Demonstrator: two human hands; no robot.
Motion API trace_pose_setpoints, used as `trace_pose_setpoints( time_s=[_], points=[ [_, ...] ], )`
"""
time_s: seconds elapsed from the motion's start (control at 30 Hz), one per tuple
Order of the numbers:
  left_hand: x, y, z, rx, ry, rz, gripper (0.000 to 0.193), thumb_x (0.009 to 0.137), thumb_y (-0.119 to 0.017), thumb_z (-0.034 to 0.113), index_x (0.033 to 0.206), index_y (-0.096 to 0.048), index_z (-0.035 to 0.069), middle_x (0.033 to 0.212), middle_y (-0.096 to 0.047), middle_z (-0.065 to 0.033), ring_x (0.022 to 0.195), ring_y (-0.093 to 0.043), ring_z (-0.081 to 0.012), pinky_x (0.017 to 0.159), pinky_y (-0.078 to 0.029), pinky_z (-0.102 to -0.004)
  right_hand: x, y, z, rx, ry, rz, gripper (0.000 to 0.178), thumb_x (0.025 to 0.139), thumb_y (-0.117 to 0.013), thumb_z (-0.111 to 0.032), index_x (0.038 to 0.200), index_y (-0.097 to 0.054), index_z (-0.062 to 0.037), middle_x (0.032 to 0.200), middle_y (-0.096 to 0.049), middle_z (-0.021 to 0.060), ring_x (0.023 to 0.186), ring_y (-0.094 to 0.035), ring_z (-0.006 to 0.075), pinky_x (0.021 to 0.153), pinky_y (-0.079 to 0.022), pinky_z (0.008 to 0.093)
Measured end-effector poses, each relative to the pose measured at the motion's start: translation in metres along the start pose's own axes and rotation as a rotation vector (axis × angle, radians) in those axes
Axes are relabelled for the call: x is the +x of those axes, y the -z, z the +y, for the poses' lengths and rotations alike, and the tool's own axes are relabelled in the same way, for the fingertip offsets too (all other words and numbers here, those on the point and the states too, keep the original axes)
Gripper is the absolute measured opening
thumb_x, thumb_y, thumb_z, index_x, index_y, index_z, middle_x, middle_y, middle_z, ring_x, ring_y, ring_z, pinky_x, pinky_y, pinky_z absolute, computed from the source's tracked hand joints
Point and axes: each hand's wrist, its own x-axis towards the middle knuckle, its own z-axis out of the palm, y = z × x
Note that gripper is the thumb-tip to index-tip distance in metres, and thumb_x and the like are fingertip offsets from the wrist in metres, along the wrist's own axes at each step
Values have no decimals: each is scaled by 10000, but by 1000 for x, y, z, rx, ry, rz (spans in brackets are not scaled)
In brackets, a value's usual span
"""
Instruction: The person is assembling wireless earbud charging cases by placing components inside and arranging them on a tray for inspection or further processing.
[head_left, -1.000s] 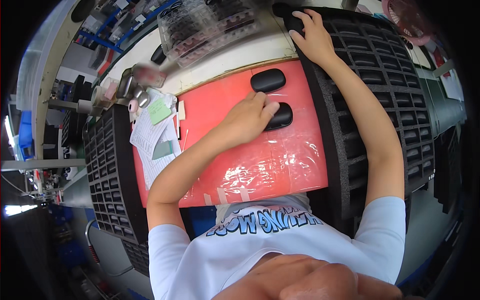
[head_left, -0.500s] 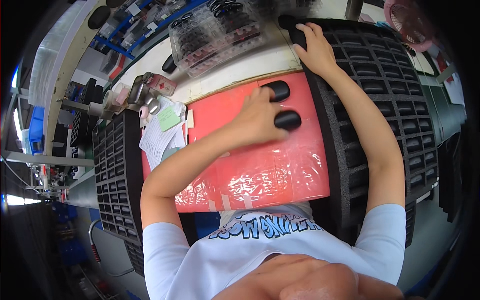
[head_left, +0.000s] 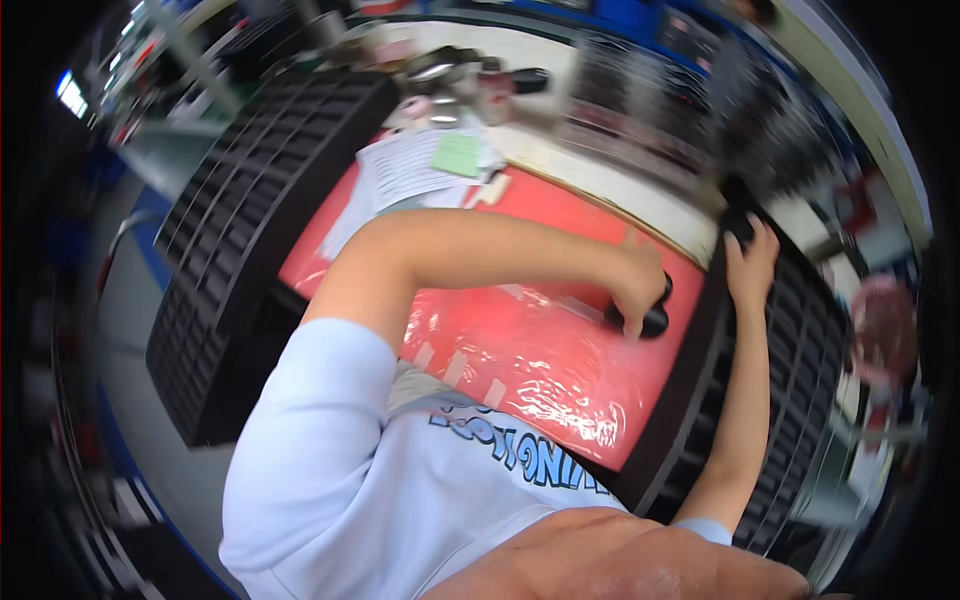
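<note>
Over the red mat (head_left: 540,380), my left hand (head_left: 635,280) lies across two smooth black oval cases. Its thumb rests over the nearer case (head_left: 655,322); the farther case (head_left: 666,288) is mostly covered by the fingers. Blur hides whether the left fingers grip either one. At the far end of the black foam tray (head_left: 685,385) on the right, my right hand (head_left: 752,265) has its thumb and fingers around another black case (head_left: 739,226). One more dark rounded piece (head_left: 735,188) sits just beyond that hand.
Another black compartment tray (head_left: 270,150) stands to the left. Papers with a green note (head_left: 456,156) lie on the mat's far left. Behind are a bottle (head_left: 494,90), a black oval piece (head_left: 530,80) and clear plastic trays (head_left: 640,110). A pink fan (head_left: 885,330) stands far right.
The whole view has swung round, shifting the mat and trays. My left hand now covers more of the two cases; my right hand stays at the right tray's far end.
</note>
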Motion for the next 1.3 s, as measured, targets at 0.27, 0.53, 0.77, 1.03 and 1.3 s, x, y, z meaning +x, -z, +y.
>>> trace_pose_setpoints(
  time_s=[0.27,0.53,0.77,1.03,1.3],
  points=[
    [-222,-22,-81,-231,387,484,602,610,-793,527,984,-734,60,1173,-554,-220,1212,-447,-347,1040,-195,-651,-4,5,5,121,-97,-87,549,872,-664,-169,1369,-471,-39,1321,-463,189,1014,-538,280,886,-462,346],
    [-492,-31,-206,576,1277,521,546,643,-789,438,1030,-716,60,1348,-436,-258,1335,-347,-360,1081,-164,-649,-4,0,39,19,-56,-82,496,914,-622,-202,1364,-483,-44,1349,-457,195,1148,-503,319,936,-445,353],
    [-613,-67,-256,731,1329,95,399,652,-767,216,1018,-721,64,1417,-378,-153,1377,-311,-281,1135,-205,-587,-3,-3,51,-39,-82,-101,480,935,-613,-276,1350,-514,-56,1378,-423,202,1193,-495,319,970,-440,367],
    [-604,-87,-286,526,1167,-119,405,695,-681,82,1100,-669,83,1560,-245,-132,1467,-192,-291,1105,-305,-584,-7,4,51,-77,-123,-111,445,936,-616,-277,1316,-553,-54,1387,-421,196,1196,-499,310,976,-438,367],
    [-661,-178,-357,-470,1332,952,676,877,-562,465,1423,-372,113,1562,-272,-177,1450,-248,-349,1091,-257,-602,-11,-15,46,-8,-100,-136,420,929,-633,-249,1289,-569,-41,1343,-464,175,1175,-518,293,959,-443,348]
  ],
)
